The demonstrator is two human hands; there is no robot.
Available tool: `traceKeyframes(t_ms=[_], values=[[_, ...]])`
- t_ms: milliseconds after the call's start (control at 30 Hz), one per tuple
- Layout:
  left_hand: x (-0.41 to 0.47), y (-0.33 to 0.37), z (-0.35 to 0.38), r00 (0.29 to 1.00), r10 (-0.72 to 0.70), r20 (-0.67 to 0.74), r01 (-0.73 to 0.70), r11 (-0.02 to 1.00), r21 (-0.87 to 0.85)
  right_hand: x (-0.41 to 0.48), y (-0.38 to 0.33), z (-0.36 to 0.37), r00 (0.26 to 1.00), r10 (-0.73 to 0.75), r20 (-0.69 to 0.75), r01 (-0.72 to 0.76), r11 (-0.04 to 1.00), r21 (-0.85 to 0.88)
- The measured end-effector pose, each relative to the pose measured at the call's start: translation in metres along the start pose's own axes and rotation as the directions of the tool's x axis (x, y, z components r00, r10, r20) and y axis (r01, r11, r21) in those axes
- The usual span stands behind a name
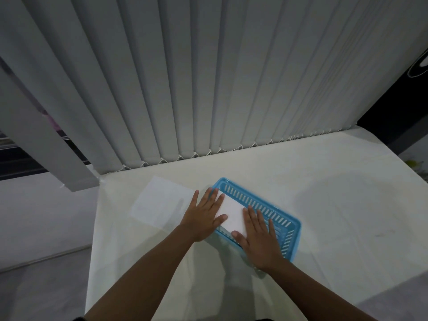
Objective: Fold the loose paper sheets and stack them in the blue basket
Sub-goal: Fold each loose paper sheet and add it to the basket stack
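My left hand [203,216] and right hand [259,235] lie flat, fingers spread, pressing one smooth folded white sheet [232,213] inside one slotted blue plastic basket [281,224]. One loose sheet [159,202] lies left on the pale surface [347,205].

Both hands [203,217] [258,239] flat, fingers spread

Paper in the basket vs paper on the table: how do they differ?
The paper in the blue basket is folded; the sheet on the table lies open and looks larger. The left hand and right hand press flat on the folded one; the loose sheet is untouched. Both are white.
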State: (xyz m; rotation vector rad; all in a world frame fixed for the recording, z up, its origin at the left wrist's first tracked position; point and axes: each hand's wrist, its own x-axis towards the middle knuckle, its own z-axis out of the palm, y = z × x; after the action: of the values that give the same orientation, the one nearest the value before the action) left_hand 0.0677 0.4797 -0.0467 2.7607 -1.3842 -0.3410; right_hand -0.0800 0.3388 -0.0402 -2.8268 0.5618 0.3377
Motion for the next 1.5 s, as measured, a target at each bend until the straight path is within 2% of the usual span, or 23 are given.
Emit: traceKeyframes(t_ms=[100,167,267,367,433,533,633,800,967,1033,1100,1200,1267,1367,1500], values=[[-0.015,-0.013,0.004,0.991,-0.096,-0.097,0.085,0.990,-0.110,-0.004,-0.001,-0.007,0.999,0.013,-0.050,-0.014,1.000,-0.011],[-0.031,-0.031,0.008,0.948,-0.266,-0.176,0.217,0.943,-0.254,-0.003,-0.004,-0.013,0.994,0.012,-0.108,-0.014,1.000,-0.012],[-0.054,-0.070,0.010,0.791,-0.578,-0.204,0.467,0.784,-0.410,0.013,-0.022,-0.021,0.970,-0.075,-0.233,0.072,0.997,-0.023],[-0.075,-0.101,0.006,0.655,-0.747,-0.110,0.642,0.628,-0.440,0.045,-0.054,-0.032,0.941,-0.192,-0.279,0.186,0.981,-0.049],[-0.084,-0.114,0.003,0.603,-0.798,-0.012,0.713,0.546,-0.440,0.068,-0.079,-0.044,0.929,-0.289,-0.230,0.283,0.957,-0.060],[-0.089,-0.126,0.000,0.553,-0.828,0.090,0.749,0.447,-0.490,0.107,-0.119,-0.057,0.901,-0.429,-0.057,0.422,0.900,-0.110],[-0.086,-0.133,0.001,0.535,-0.835,0.127,0.754,0.403,-0.519,0.146,-0.154,-0.056,0.868,-0.493,0.062,0.496,0.853,-0.165],[-0.071,-0.142,0.001,0.507,-0.854,0.111,0.750,0.375,-0.545,0.187,-0.198,-0.040,0.833,-0.503,0.232,0.546,0.814,-0.197],[-0.060,-0.156,0.011,0.464,-0.866,0.189,0.686,0.216,-0.695,0.205,-0.221,-0.019,0.808,-0.489,0.329,0.565,0.802,-0.194],[-0.059,-0.161,0.014,0.477,-0.857,0.196,0.675,0.215,-0.706,0.210,-0.224,-0.013,0.800,-0.504,0.326,0.580,0.789,-0.202],[-0.058,-0.162,0.014,0.551,-0.823,0.137,0.661,0.331,-0.673,0.215,-0.226,-0.010,0.792,-0.526,0.309,0.595,0.778,-0.201],[-0.061,-0.161,0.009,0.662,-0.748,-0.054,0.553,0.536,-0.637,0.221,-0.226,-0.010,0.763,-0.598,0.244,0.642,0.744,-0.183],[-0.064,-0.161,0.005,0.694,-0.715,-0.087,0.496,0.562,-0.662,0.223,-0.225,-0.016,0.747,-0.646,0.156,0.665,0.724,-0.184],[-0.070,-0.158,-0.002,0.732,-0.680,-0.040,0.473,0.549,-0.689,0.222,-0.215,-0.029,0.751,-0.656,0.075,0.657,0.732,-0.180],[-0.070,-0.143,-0.001,0.810,-0.587,-0.019,0.415,0.595,-0.688,0.209,-0.181,-0.041,0.752,-0.649,0.118,0.658,0.726,-0.200]])
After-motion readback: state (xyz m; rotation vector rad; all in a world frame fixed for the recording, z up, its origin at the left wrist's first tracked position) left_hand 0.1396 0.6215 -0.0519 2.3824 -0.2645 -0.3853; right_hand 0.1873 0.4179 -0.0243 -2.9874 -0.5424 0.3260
